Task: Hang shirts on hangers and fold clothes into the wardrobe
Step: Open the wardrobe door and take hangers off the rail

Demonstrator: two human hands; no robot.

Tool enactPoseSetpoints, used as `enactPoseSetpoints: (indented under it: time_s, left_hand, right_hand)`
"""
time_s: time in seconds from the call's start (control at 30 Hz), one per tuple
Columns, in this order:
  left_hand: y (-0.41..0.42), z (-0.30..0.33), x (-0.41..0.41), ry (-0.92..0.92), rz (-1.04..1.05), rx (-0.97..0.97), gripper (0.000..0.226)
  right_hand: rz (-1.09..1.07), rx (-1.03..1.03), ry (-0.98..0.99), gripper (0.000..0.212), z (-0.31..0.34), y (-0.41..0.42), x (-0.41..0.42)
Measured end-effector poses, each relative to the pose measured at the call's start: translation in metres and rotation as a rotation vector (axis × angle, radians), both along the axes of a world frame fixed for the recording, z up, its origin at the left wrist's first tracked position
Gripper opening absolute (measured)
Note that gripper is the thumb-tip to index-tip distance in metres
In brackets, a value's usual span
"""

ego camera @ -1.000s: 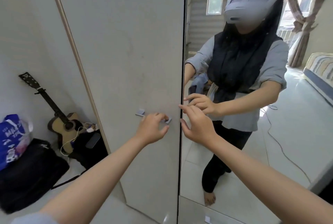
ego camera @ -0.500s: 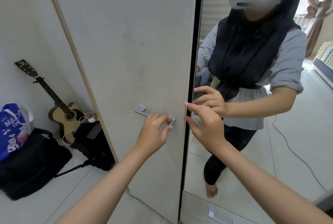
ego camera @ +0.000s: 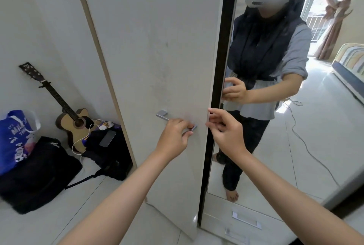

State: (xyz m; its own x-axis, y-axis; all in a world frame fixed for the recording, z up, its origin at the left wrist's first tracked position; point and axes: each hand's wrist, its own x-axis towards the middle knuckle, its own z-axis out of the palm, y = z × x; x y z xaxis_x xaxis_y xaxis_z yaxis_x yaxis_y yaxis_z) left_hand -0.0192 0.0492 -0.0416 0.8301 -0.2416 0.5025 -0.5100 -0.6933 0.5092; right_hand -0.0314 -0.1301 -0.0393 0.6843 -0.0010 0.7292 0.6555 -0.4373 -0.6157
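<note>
Two hands work the wardrobe door. Left hand curls its fingers round the handle, a bar lying roughly level. Right hand pinches the door's free vertical edge, just right of the handle. Door stands ajar; swing appears leftward. No shirts in view.

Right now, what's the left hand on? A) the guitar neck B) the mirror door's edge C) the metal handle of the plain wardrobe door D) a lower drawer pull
C: the left hand has its fingers curled round the metal handle on the plain wardrobe door, while the right hand is at that door's free edge, beside the mirror door.
</note>
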Motion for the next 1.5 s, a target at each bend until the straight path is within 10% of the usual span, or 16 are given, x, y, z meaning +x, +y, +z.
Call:
enactPoseSetpoints:
  time_s: [0.73, 1.17, 1.5]
  left_hand:
    - [0.157, 0.01, -0.164, -0.178, 0.034, -0.372, 0.039]
    - [0.253, 0.037, -0.191, -0.272, 0.402, -0.111, 0.046]
    - [0.295, 0.121, -0.154, -0.485, 0.691, -0.106, 0.057]
  right_hand:
    - [0.441, -0.104, 0.082, 0.045, 0.005, 0.164, -0.11]
    - [0.583, -0.189, -0.02, 0.042, 0.069, 0.281, -0.073]
    - [0.543, -0.282, -0.306, 0.079, 0.129, 0.363, -0.022]
